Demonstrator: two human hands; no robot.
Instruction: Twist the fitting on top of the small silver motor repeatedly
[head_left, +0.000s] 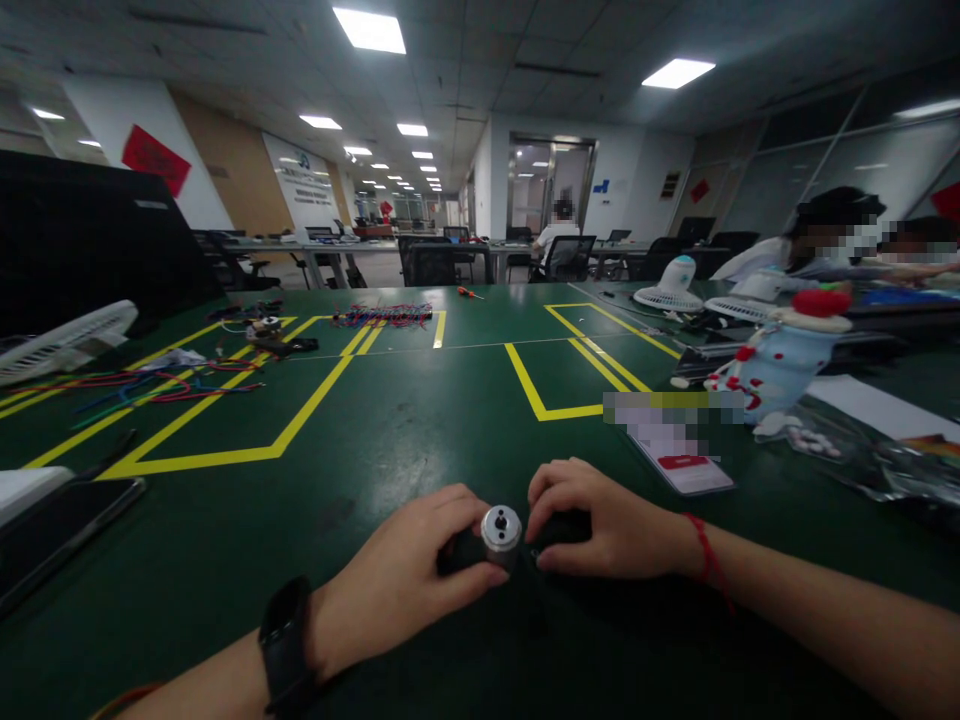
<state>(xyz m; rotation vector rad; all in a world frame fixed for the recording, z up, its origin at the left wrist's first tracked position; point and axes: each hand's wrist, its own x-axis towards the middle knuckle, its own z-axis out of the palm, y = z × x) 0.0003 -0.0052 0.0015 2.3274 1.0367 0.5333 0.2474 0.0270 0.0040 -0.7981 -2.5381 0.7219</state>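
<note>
My left hand (420, 550) is closed around a small silver metal cylinder (500, 528), which looks like a small electric motor. The motor stands upright, its round end with a centre hub and small holes facing up. Just to its right, my right hand (577, 520) is curled with thumb and fingers drawn together. Something small and dark shows at its fingertips, but what it is stays hidden. A narrow gap separates the right fingertips from the motor. Both hands are low over the near part of the green table (405, 420).
Coloured wires (180, 385) and a dark phone (67, 540) lie at the left. A bundle of wires (386, 316) and a screwdriver (470, 293) are farther back. To the right are a card (675, 450), a blue plush-like figure (787, 360), white fans (671, 285) and plastic bags (862, 455).
</note>
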